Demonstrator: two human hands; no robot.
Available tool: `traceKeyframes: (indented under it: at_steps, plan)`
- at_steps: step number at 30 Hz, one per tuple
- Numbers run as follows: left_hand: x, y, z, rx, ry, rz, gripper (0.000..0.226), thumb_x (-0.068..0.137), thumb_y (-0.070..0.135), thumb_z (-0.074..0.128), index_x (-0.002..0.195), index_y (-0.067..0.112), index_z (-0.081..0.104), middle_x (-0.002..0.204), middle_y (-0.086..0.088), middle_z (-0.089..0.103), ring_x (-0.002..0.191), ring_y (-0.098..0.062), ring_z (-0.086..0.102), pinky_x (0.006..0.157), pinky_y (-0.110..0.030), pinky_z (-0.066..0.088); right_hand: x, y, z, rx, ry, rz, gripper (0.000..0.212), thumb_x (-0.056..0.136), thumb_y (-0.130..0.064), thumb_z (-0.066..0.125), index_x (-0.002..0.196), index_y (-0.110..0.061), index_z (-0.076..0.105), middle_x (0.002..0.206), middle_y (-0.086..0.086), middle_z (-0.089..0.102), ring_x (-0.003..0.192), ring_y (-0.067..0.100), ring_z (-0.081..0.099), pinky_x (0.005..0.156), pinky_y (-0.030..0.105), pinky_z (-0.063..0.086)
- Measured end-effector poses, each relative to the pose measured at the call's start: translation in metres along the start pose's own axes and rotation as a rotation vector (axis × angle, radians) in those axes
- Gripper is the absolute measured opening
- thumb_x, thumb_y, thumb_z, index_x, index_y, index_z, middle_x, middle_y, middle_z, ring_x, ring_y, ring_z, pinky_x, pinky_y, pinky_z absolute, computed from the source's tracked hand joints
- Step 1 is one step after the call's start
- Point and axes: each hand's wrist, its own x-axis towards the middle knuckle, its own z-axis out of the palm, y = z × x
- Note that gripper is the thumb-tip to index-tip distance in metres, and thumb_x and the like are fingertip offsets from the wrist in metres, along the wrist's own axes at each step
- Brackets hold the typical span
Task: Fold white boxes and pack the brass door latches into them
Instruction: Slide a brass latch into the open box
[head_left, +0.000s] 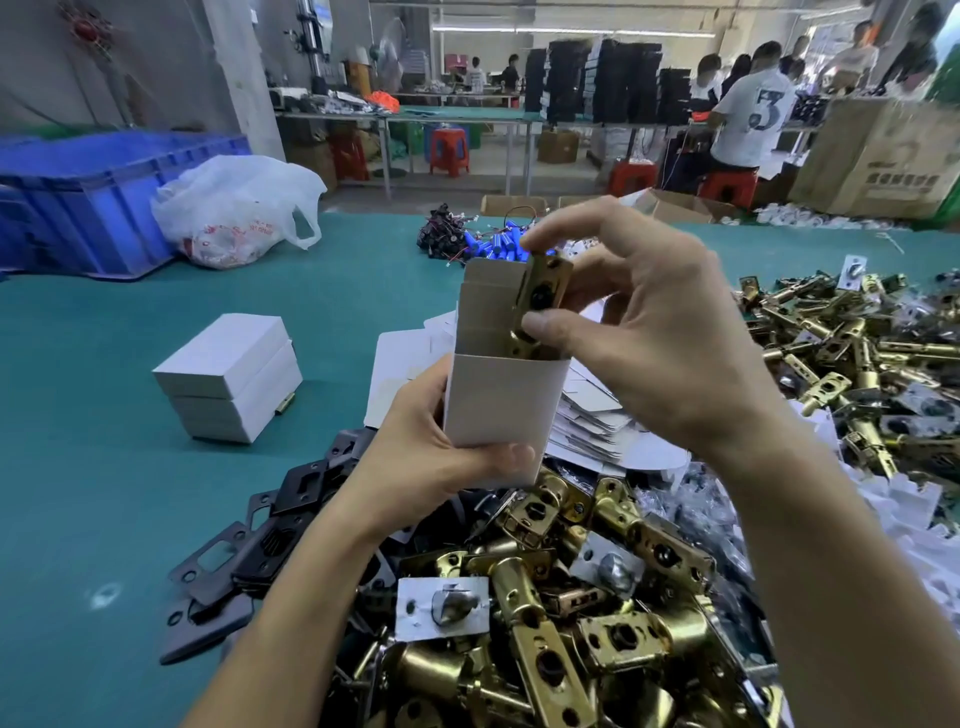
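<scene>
Left hand (436, 457) grips upright open-topped white cardboard box (501, 410) near centre, thumb across front. Right hand (644, 338) pinches shiny brass door latch (540, 306) between thumb and forefinger, lower end inside box mouth. Heap of loose brass latches (571, 597) at 6 o'clock. Stack of closed white boxes (228, 379) at 9 o'clock on teal table mat (104, 493). Blue plastic crate (93, 197) at 10 o'clock.

— What was the room like?
— It was a big workshop with a grey pillar (244, 78) and a long ceiling light (571, 32). The near table (104, 364) had a green cover.
— And behind it?
— Long benches (457, 111), red stools (449, 150), a blue crate (93, 192) at the left, and people (748, 119) sitting there
</scene>
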Motion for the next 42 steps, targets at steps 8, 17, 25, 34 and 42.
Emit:
traceKeyframes:
  at_steps: [8, 17, 25, 34, 42]
  plan:
    - [0.002, -0.005, -0.001, 0.031, 0.037, 0.012, 0.046, 0.069, 0.007, 0.086, 0.104, 0.032, 0.071, 0.095, -0.001, 0.073, 0.087, -0.014, 0.069, 0.069, -0.027, 0.059, 0.013, -0.002, 0.003, -0.097, -0.200, 0.061, 0.021, 0.079, -0.014, 0.081, 0.096, -0.023, 0.075, 0.081, -0.006, 0.072, 0.070, 0.001, 0.061, 0.068, 0.008, 0.045]
    - [0.003, -0.011, -0.002, 0.033, 0.096, 0.007, 0.052, 0.067, 0.005, 0.085, 0.113, 0.020, 0.066, 0.098, -0.006, 0.074, 0.091, -0.020, 0.069, 0.082, -0.052, 0.062, 0.011, 0.002, 0.002, -0.134, -0.042, 0.017, 0.020, 0.088, 0.000, 0.068, 0.096, -0.017, 0.077, 0.081, -0.017, 0.067, 0.076, -0.002, 0.062, 0.065, 0.004, 0.041]
    - [0.005, -0.016, -0.003, 0.001, 0.169, 0.063, 0.054, 0.065, 0.001, 0.087, 0.114, 0.008, 0.064, 0.092, 0.002, 0.077, 0.083, -0.009, 0.071, 0.072, -0.026, 0.058, 0.002, 0.013, -0.005, -0.053, 0.037, 0.108, 0.017, 0.090, -0.007, 0.066, 0.090, -0.022, 0.074, 0.077, 0.002, 0.069, 0.065, 0.013, 0.059, 0.060, 0.018, 0.046]
    - [0.003, -0.013, -0.002, -0.043, 0.140, 0.018, 0.058, 0.068, 0.027, 0.087, 0.120, 0.024, 0.063, 0.106, 0.004, 0.077, 0.096, -0.012, 0.074, 0.074, -0.024, 0.060, -0.022, 0.028, -0.013, -0.038, -0.053, 0.239, 0.031, 0.092, -0.012, 0.065, 0.113, -0.035, 0.063, 0.078, -0.001, 0.066, 0.064, 0.013, 0.068, 0.055, 0.022, 0.051]
    - [0.004, -0.015, -0.003, -0.024, 0.216, 0.031, 0.056, 0.073, 0.025, 0.085, 0.123, 0.019, 0.060, 0.103, -0.002, 0.073, 0.093, -0.025, 0.073, 0.068, -0.031, 0.061, -0.059, 0.066, -0.058, -0.557, -0.052, 0.610, 0.024, 0.091, -0.014, 0.065, 0.114, -0.016, 0.070, 0.088, -0.005, 0.065, 0.086, 0.020, 0.060, 0.074, 0.031, 0.050]
